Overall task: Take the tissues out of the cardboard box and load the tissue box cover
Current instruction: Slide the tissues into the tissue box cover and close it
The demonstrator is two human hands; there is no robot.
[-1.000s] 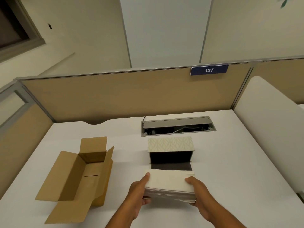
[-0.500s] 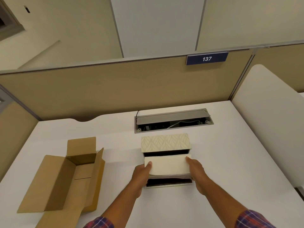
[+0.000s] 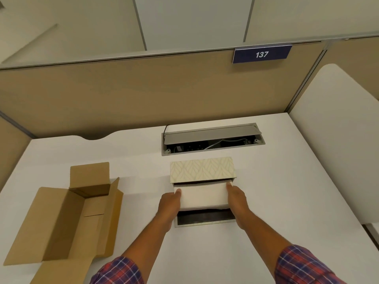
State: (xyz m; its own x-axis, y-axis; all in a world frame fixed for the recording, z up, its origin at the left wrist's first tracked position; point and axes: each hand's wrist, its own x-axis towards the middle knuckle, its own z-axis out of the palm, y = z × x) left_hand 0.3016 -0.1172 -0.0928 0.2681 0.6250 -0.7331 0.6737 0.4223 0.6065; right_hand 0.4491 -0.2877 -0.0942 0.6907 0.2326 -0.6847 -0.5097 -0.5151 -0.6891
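A white tissue stack (image 3: 203, 195) is held between my left hand (image 3: 169, 203) on its left end and my right hand (image 3: 238, 200) on its right end. Its far edge sits inside the open side of the leaf-patterned tissue box cover (image 3: 202, 169), which stands in the middle of the white desk. The cover's dark-lined flap (image 3: 205, 219) lies flat on the desk under the stack's near edge. The brown cardboard box (image 3: 67, 220) lies open on the left, with no tissues visible inside it.
An open cable tray (image 3: 213, 138) is set into the desk just behind the cover. Beige partition walls (image 3: 143, 93) close off the back and left. A white rounded divider panel (image 3: 338, 130) stands along the right edge.
Both hands have carried the tissue stack forward, away from me, from in front of the cover to partly inside its open side. The camera view has tilted down and closer.
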